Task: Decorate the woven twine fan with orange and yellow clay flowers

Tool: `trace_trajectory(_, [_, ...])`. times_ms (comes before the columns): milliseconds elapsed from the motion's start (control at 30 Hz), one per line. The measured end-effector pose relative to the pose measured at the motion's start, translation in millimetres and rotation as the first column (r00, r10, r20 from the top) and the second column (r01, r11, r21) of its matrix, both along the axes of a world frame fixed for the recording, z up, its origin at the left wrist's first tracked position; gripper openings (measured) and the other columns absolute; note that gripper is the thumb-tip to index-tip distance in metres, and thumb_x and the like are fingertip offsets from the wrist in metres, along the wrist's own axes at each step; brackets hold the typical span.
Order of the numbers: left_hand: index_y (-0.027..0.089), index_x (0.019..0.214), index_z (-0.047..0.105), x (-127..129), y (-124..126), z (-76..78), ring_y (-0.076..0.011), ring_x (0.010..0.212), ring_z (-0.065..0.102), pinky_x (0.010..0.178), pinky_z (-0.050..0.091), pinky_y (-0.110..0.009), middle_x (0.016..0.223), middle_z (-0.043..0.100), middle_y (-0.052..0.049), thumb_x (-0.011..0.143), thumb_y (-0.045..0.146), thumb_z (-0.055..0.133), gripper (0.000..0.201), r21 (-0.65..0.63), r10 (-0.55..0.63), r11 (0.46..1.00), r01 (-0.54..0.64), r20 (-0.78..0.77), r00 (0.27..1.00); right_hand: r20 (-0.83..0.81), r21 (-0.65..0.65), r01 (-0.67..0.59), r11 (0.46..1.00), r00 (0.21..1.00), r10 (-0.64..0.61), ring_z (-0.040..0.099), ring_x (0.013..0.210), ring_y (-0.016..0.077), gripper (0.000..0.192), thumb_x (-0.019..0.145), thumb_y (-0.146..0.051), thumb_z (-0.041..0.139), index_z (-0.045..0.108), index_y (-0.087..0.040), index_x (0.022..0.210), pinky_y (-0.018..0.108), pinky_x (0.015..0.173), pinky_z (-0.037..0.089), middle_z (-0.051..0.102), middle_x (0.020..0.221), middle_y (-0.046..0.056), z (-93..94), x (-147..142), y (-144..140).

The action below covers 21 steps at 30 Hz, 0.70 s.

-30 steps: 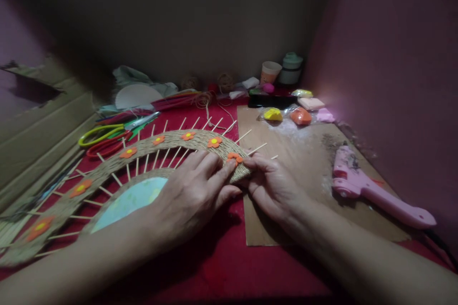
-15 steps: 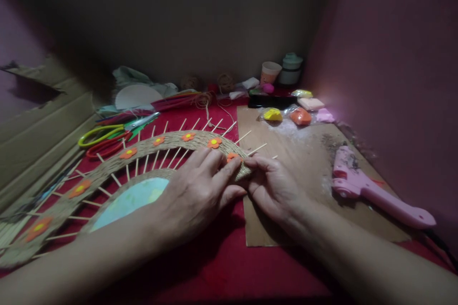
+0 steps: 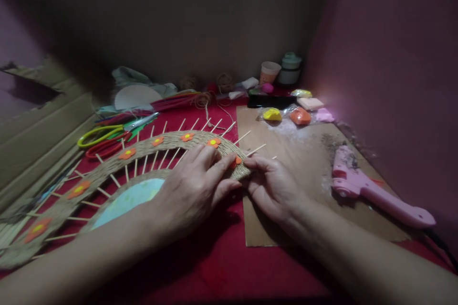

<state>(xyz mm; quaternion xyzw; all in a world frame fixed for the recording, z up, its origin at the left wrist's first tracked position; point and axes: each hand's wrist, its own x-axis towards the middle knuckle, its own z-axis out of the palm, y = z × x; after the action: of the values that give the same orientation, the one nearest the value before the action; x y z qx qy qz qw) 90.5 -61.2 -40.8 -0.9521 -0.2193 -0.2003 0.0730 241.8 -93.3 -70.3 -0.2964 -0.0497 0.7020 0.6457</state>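
Observation:
A round frame of woven twine and thin sticks [image 3: 150, 148] lies across the left and middle, its band dotted with orange flowers with yellow centres [image 3: 187, 137]. A pale blue-green disc [image 3: 125, 205] fills its inner ring, partly behind my left arm. My left hand [image 3: 198, 181] is closed on the band's right part, thumb and finger beside an orange flower [image 3: 236, 161] that they partly cover. My right hand [image 3: 274, 183] pinches the band's right edge just beyond that flower. Stick ends poke out above both hands.
A pink glue gun [image 3: 375, 193] rests on a brown board [image 3: 304, 162] at right. Yellow clay [image 3: 272, 114] and orange clay [image 3: 300, 116] in wrappers lie behind. Scissors [image 3: 107, 139] lie left, near cardboard [image 3: 43, 119]. A paper cup [image 3: 269, 73] and lidded jar [image 3: 290, 68] stand at the back.
My left hand has shifted slightly left and its thumb has drawn back from the band's lower edge. My right hand keeps its place at the edge.

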Motion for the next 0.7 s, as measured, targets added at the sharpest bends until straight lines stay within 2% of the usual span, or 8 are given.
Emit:
trace_trajectory(267, [0.005, 0.108, 0.062, 3.0, 0.6, 1.4, -0.0239, 0.081, 0.044, 0.071, 0.044, -0.041, 0.09, 0.052, -0.014, 0.091, 0.031, 0.048, 0.034, 0.096, -0.038, 0.994, 0.046, -0.076, 0.996, 0.012, 0.009, -0.027, 1.0, 1.0, 0.027, 0.043, 0.057, 0.0109, 0.023, 0.062, 0.002, 0.05, 0.052, -0.015, 0.046, 0.026, 0.061, 0.038, 0.048, 0.053, -0.001, 0.7, 0.1, -1.0])
trace_trajectory(367, [0.006, 0.11, 0.061, 0.3, 2.0, 5.5, -0.0222, 0.079, 0.043, 0.069, 0.044, -0.038, 0.088, 0.051, -0.012, 0.091, 0.031, 0.047, 0.035, 0.043, -0.031, 0.999, 0.033, -0.037, 0.999, 0.023, 0.014, -0.018, 1.0, 1.0, 0.018, 0.044, 0.059, 0.0111, 0.021, 0.062, 0.001, 0.051, 0.052, -0.014, 0.048, 0.027, 0.062, 0.039, 0.049, 0.055, 0.0, -0.1, 0.3, -1.2])
trace_trajectory(500, [0.006, 0.115, 0.059, -5.6, 4.1, 8.6, -0.0199, 0.077, 0.043, 0.068, 0.042, -0.035, 0.085, 0.049, -0.01, 0.093, 0.028, 0.043, 0.035, -0.067, 0.035, 0.997, -0.032, 0.044, 0.998, 0.017, 0.009, -0.033, 0.999, 0.999, 0.032, 0.047, 0.062, 0.0122, 0.019, 0.062, 0.0, 0.051, 0.054, -0.014, 0.05, 0.028, 0.066, 0.042, 0.054, 0.059, 0.001, -0.3, -0.2, -0.6])
trace_trajectory(700, [0.006, 0.118, 0.057, -5.9, 4.4, 1.4, -0.019, 0.076, 0.042, 0.068, 0.043, -0.034, 0.086, 0.047, -0.01, 0.093, 0.03, 0.042, 0.037, -0.114, 0.039, 0.993, -0.037, 0.015, 0.999, -0.001, 0.022, -0.036, 0.999, 0.999, 0.036, 0.045, 0.061, 0.0111, 0.019, 0.062, 0.0, 0.051, 0.054, -0.014, 0.05, 0.027, 0.066, 0.041, 0.052, 0.058, 0.001, -1.3, 0.1, 0.2])
